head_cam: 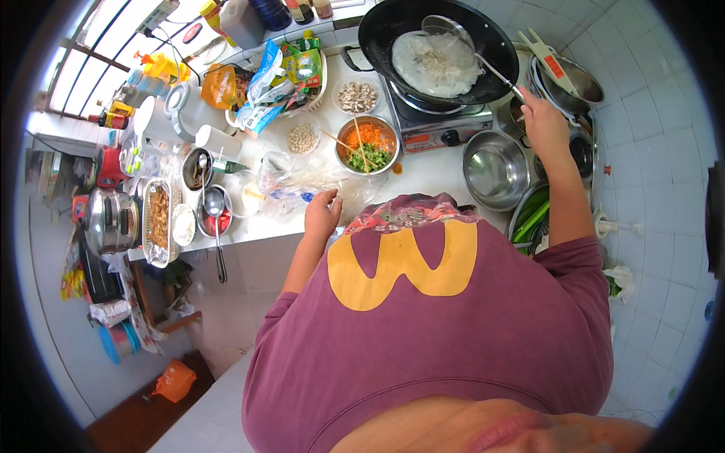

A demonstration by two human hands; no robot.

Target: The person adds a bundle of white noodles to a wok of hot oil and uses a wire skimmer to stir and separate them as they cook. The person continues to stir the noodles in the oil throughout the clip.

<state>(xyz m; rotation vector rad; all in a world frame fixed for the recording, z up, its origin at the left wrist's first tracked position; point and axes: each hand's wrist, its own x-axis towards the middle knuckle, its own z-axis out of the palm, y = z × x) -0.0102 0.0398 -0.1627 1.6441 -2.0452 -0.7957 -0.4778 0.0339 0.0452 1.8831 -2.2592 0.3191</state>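
Note:
My right hand (pixel 541 122) grips the handle of a metal skimmer (pixel 450 31), whose head rests in a black wok (pixel 374 42) over a whitish, cloudy liquid (pixel 436 65). The wok sits on a portable gas stove (pixel 447 133). My left hand (pixel 324 214) is at the counter's front edge beside clear plastic bags (pixel 289 184), holding nothing visible. In front of me a steel bowl (pixel 396 150) holds diced orange and green vegetables, with chopsticks (pixel 360 141) across it. Behind it stands a bowl of chopped mushrooms (pixel 357 96); a bowl of pale diced food (pixel 304 139) is to its left.
An empty steel pot (pixel 496 170) stands right of the stove, near a basin of green vegetables (pixel 529 221). A basket of packets (pixel 325 73) is at the back. Leftward are a bowl with a ladle (pixel 214 204), a tray of brown food (pixel 158 221) and a lidded pot (pixel 105 221).

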